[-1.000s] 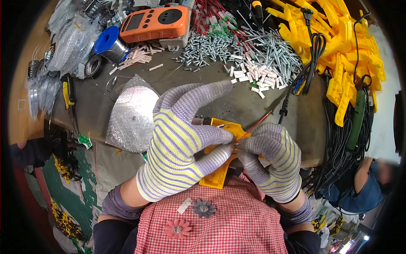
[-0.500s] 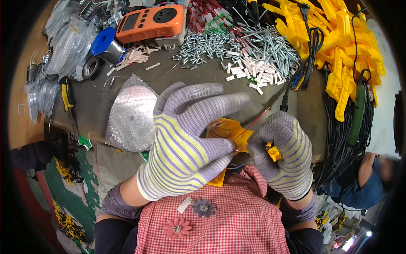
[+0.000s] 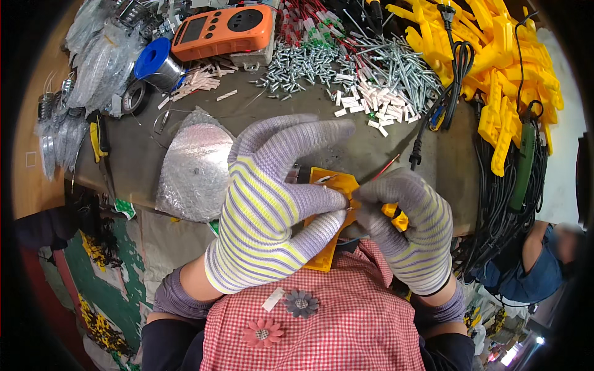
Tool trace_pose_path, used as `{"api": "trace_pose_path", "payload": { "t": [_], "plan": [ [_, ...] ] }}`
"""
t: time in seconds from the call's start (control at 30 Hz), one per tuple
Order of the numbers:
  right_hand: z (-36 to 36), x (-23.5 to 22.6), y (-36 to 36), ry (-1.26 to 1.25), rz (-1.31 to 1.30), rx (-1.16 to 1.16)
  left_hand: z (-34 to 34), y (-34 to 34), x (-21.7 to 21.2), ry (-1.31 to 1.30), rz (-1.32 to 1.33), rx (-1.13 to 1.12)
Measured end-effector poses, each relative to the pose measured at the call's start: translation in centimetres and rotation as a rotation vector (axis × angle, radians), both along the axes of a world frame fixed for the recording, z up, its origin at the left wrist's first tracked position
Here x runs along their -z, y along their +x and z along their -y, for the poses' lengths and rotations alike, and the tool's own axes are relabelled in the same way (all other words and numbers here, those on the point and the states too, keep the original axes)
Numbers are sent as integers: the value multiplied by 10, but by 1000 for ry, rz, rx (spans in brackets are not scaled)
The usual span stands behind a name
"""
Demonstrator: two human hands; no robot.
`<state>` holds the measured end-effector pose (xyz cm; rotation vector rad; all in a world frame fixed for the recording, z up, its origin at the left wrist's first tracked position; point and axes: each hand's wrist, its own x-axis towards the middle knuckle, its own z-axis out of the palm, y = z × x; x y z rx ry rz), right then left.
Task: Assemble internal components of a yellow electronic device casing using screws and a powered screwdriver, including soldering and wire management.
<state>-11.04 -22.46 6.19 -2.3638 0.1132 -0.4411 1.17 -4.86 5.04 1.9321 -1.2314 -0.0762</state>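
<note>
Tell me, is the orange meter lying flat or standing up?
Lying flat. The orange meter rests on its back on the workbench, its screen and dial facing up, beside the pile of screws.

Both hands wear knitted striped cloth gloves, matt, with a smoother grey coating on the fingers: left hand (image 3: 272, 210), right hand (image 3: 411, 229). The yellow part (image 3: 331, 185) between them is smooth moulded plastic with a slight sheen. The screws (image 3: 309, 62) are bright, shiny metal. The orange meter (image 3: 223, 31) has a matt plastic case. The bubble-wrap bag (image 3: 195, 164) is glossy, crinkled film. The tabletop (image 3: 142, 154) looks dull, worn and rough. The checked garment (image 3: 334, 334) is woven cloth.
</note>
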Motion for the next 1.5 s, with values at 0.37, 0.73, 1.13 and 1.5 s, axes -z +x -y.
{"api": "trace_pose_path", "payload": {
  "t": [0.37,0.73,1.13,1.5],
  "plan": [
    [11,0,15,-496,256,-431,7,18,-5,57,-225,203],
    [16,-5,16,-209,80,-340,3,-5,4,91,189,-23],
    [17,1,16,-179,-3,-359,1,2,0,32,-40,82],
    [42,19,-16,-342,76,-335,-9,-9,9,52,209,40]
  ]
}}
